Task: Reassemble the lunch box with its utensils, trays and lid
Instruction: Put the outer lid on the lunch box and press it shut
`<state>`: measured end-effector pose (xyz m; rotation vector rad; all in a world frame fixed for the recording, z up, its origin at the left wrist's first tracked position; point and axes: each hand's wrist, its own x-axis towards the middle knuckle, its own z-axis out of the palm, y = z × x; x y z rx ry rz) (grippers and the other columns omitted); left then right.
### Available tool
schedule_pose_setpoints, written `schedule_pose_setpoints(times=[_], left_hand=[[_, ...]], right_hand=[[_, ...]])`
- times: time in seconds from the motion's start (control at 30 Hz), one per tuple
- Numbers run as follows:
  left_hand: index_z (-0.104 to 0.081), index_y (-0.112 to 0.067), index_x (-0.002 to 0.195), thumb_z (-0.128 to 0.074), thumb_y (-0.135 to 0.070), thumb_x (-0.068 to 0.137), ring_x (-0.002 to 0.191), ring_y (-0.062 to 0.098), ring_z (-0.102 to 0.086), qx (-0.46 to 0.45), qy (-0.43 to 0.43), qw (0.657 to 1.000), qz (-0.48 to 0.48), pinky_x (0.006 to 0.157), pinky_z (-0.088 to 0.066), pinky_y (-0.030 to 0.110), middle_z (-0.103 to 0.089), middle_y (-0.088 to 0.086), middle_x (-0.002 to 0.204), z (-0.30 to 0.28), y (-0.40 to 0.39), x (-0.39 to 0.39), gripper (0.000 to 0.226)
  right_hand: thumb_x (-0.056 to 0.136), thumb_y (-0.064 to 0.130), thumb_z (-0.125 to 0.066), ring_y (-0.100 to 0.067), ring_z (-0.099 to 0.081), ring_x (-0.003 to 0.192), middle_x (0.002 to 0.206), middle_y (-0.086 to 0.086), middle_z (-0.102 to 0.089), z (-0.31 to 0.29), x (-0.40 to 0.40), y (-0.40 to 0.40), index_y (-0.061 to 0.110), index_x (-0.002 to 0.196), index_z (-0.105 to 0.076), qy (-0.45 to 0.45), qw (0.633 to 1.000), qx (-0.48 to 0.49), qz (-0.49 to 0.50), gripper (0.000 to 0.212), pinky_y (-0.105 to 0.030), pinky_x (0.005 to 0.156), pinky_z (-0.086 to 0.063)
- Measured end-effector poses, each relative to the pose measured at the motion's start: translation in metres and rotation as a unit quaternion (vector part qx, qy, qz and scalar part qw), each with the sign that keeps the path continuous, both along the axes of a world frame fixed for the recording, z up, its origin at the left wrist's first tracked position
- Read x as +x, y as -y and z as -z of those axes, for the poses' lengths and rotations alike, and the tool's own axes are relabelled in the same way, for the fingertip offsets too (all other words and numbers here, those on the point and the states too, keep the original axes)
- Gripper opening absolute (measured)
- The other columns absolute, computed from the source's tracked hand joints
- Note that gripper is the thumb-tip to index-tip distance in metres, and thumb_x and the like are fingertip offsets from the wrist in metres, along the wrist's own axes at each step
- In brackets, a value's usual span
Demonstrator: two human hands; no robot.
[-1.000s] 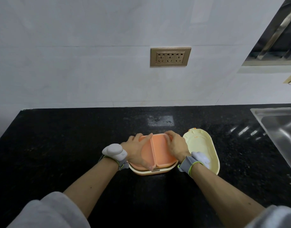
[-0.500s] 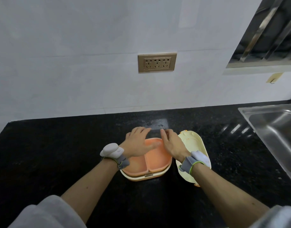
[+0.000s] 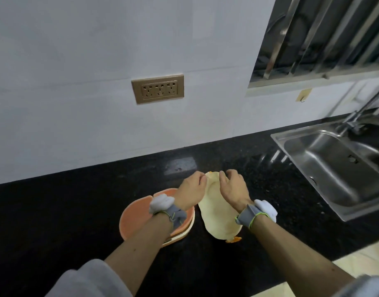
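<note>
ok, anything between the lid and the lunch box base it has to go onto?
Only the left forearm, lying across the base. The lid sits beside it, both hands at its far end.

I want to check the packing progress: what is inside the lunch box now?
An orange tray sits in the lunch box. The left hand and its arm cover part of it; anything under the tray is hidden.
</note>
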<state>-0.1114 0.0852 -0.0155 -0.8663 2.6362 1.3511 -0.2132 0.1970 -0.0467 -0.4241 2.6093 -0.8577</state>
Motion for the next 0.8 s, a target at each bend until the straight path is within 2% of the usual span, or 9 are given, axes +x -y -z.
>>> schedule_pose_setpoints(times=[0.1,0.17,0.2,0.3,0.4,0.5,0.6,0.7,0.8], left_hand=[[-0.057,-0.010,0.097,-0.032,-0.035,0.102,0.105,0.036,-0.061,0.055,0.053,0.997,-0.010,0.085,-0.046,0.039,-0.064,0.017,0.110,0.013,-0.007,-0.018,0.035],[-0.050,-0.013,0.076,-0.033,-0.037,0.096,0.102,0.047,-0.060,0.093,0.068,0.993,-0.023,0.080,-0.049,0.043,-0.059,0.032,0.104,0.021,-0.012,-0.024,0.036],[-0.051,-0.013,0.075,-0.033,-0.039,0.093,0.103,0.048,-0.059,0.110,0.074,0.991,-0.024,0.082,-0.051,0.047,-0.059,0.033,0.104,0.025,-0.017,-0.029,0.037],[-0.059,-0.003,0.103,-0.034,-0.040,0.098,0.111,0.039,-0.060,0.148,0.099,0.984,-0.012,0.098,-0.050,0.047,-0.062,0.023,0.119,0.031,-0.030,-0.038,0.045],[-0.056,-0.006,0.095,-0.035,-0.043,0.096,0.111,0.044,-0.060,0.176,0.103,0.979,-0.008,0.092,-0.050,0.045,-0.061,0.029,0.121,0.034,-0.040,-0.044,0.042],[-0.058,0.008,0.113,-0.036,-0.041,0.099,0.110,0.046,-0.062,0.186,0.086,0.978,-0.023,0.094,-0.053,0.051,-0.062,0.030,0.119,0.036,-0.051,-0.046,0.055],[-0.058,0.008,0.118,-0.038,-0.040,0.101,0.109,0.044,-0.064,0.187,0.094,0.978,-0.016,0.092,-0.054,0.054,-0.064,0.028,0.119,0.036,-0.059,-0.047,0.055],[-0.059,0.002,0.119,-0.039,-0.036,0.103,0.106,0.035,-0.067,0.174,0.111,0.979,-0.003,0.087,-0.058,0.050,-0.066,0.021,0.117,0.034,-0.059,-0.048,0.045],[-0.057,-0.003,0.122,-0.049,-0.052,0.095,0.096,0.035,-0.071,0.187,0.074,0.979,-0.033,0.073,-0.061,0.048,-0.069,0.021,0.110,0.030,-0.056,-0.045,0.057]], right_hand=[[0.102,0.051,-0.027,-0.036,-0.054,0.117,0.128,-0.018,-0.058,0.008,-0.006,-0.012,0.008,0.128,-0.052,0.058,0.996,-0.017,0.058,0.056,-0.041,0.098,-0.044],[0.103,0.050,-0.022,-0.036,-0.050,0.123,0.133,-0.019,-0.056,0.011,-0.004,-0.017,0.006,0.130,-0.051,0.094,0.992,-0.027,0.084,0.060,-0.040,0.102,-0.039],[0.103,0.051,-0.020,-0.036,-0.049,0.126,0.135,-0.018,-0.054,0.012,-0.004,-0.022,0.005,0.132,-0.050,0.111,0.989,-0.029,0.098,0.062,-0.040,0.103,-0.037],[0.103,0.053,-0.015,-0.035,-0.049,0.128,0.139,-0.017,-0.053,0.019,-0.007,-0.030,0.005,0.134,-0.052,0.146,0.982,-0.017,0.116,0.068,-0.039,0.104,-0.036],[0.102,0.054,-0.013,-0.034,-0.047,0.132,0.142,-0.017,-0.051,0.024,-0.009,-0.032,0.005,0.134,-0.054,0.170,0.978,-0.023,0.119,0.071,-0.039,0.109,-0.033],[0.101,0.057,-0.010,-0.033,-0.051,0.127,0.137,-0.017,-0.057,0.029,-0.008,-0.033,0.007,0.129,-0.061,0.195,0.973,-0.044,0.117,0.077,-0.043,0.111,-0.037],[0.101,0.057,-0.011,-0.032,-0.053,0.125,0.132,-0.015,-0.061,0.029,-0.008,-0.035,0.009,0.124,-0.066,0.222,0.964,-0.071,0.124,0.076,-0.045,0.110,-0.038],[0.103,0.052,-0.013,-0.030,-0.059,0.115,0.119,-0.015,-0.067,0.026,-0.006,-0.037,0.010,0.111,-0.072,0.229,0.959,-0.108,0.126,0.073,-0.041,0.102,-0.044],[0.104,0.052,-0.016,-0.026,-0.063,0.099,0.098,-0.010,-0.070,0.022,-0.004,-0.034,0.013,0.096,-0.073,0.228,0.954,-0.145,0.131,0.070,-0.038,0.090,-0.050]])
